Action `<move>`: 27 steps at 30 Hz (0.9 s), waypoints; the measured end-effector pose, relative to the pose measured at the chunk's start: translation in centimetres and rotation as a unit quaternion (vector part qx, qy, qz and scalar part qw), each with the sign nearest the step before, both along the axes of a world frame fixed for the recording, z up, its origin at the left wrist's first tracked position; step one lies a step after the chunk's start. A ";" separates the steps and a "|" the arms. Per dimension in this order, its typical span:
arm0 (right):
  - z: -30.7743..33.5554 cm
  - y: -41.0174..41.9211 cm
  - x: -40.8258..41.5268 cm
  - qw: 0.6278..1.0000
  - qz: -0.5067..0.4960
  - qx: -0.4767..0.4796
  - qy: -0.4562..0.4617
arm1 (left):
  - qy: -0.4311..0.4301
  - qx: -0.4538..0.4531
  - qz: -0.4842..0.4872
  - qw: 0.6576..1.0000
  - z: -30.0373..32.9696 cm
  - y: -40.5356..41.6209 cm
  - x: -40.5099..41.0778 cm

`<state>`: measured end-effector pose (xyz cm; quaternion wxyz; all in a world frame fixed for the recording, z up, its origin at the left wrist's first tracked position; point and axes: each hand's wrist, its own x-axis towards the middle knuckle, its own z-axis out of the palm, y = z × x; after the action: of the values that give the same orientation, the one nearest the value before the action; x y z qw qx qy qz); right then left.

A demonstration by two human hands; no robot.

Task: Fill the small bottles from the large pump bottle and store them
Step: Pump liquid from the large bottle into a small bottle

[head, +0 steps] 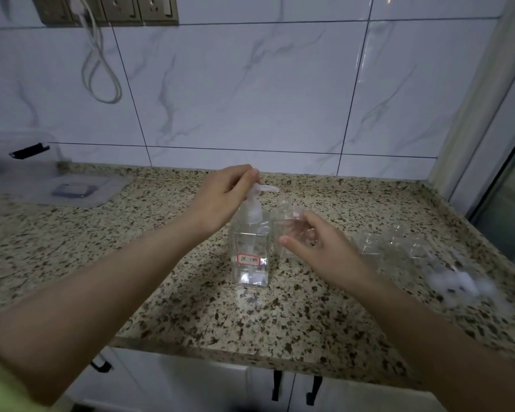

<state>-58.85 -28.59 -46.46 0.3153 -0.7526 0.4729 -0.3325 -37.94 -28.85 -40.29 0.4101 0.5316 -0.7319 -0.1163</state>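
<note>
Resting on the pump head point(257, 188) of the large pump bottle point(251, 254), the left hand point(223, 197) has its fingers bent down over the top of the pump, touching it. The clear, square bottle stands upright near the middle of the speckled counter point(167, 292), with a red-edged label point(248, 259) on its front, and its spout points to the right. The right hand point(318, 248) grips a small bottle point(289, 221), clear and uncapped, with fingers and thumb curled round it; the bottle is upright just beside the big one, its mouth under the tip of the spout. More small clear bottles point(396, 245) stand in a group on the counter to the right, well apart from the hands, and white caps point(458, 282) lie in a blurred heap nearer the right edge. At the far left of the counter sits a clear plastic box point(21, 162) with its lid point(72, 188) lying flat beside it. A white cord point(101, 69) hangs from the wall sockets point(116, 8) above.
</note>
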 end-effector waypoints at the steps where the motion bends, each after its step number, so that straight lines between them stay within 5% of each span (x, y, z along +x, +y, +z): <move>1: 0.1 -0.1 0.1 1.000 0.001 0.003 -0.007 | -0.007 -0.016 0.008 1.000 -0.2 -0.2 -0.1; 5: 0.4 -0.4 0.2 0.999 0.010 0.008 -0.047 | 0.035 -0.012 0.011 0.999 0.4 -0.8 -0.3; 9: 0.7 -1.3 0.3 0.998 0.026 0.001 -0.063 | 0.082 0.086 -0.004 0.993 3.8 -3.1 -1.2; 16: 0.1 -2.7 0.5 0.987 0.041 -0.011 -0.154 | -0.104 0.344 0.016 0.933 6.7 -6.9 -5.1; 27: -3.0 -3.9 2.1 0.947 0.051 -0.185 -0.258 | -0.180 0.273 0.103 0.939 4.5 -7.9 -5.5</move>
<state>-56.76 -32.52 -49.46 0.2983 -0.7092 0.2666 -0.5805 -43.41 -36.71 -35.80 0.1201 0.7077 -0.6749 -0.1713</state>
